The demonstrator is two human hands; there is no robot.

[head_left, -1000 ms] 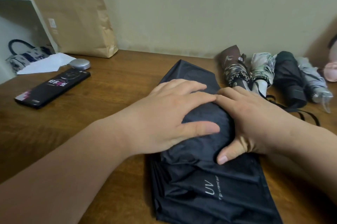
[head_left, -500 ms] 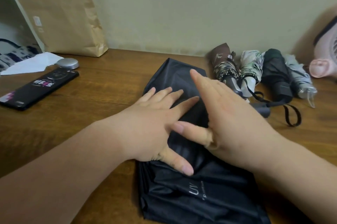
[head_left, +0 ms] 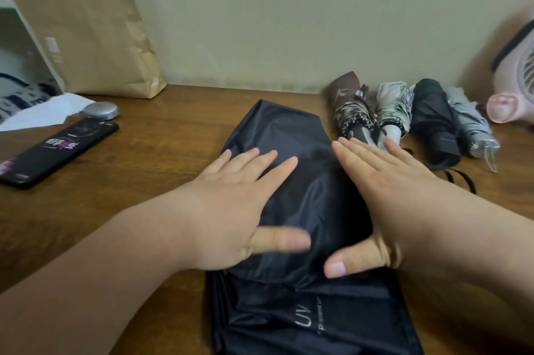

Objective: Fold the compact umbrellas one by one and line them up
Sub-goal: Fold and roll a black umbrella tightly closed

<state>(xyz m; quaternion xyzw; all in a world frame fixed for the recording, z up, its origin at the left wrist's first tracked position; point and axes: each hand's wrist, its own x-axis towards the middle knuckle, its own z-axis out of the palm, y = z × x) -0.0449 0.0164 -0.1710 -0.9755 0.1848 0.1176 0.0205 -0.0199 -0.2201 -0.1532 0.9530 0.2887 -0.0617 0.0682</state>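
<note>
The dark umbrella point(head_left: 309, 190) lies at frame centre on the bench point(head_left: 156, 181), its canopy loose. The left grip point(head_left: 239, 210) and right grip point(head_left: 384, 195) press it flat, fingers straight, clasping nothing. Four folded umbrellas point(head_left: 393, 112) sit lined up at upper right. This one likely remains to be rolled, strapped and added.

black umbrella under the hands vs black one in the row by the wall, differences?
The black umbrella under the hands is loose and flat; the black umbrella in the row is rolled tight. The left hand and the right hand rest flat on the first; the row one lies untouched. The first shows white UV print; the row one shows none. Both lie on the wooden table.
</note>
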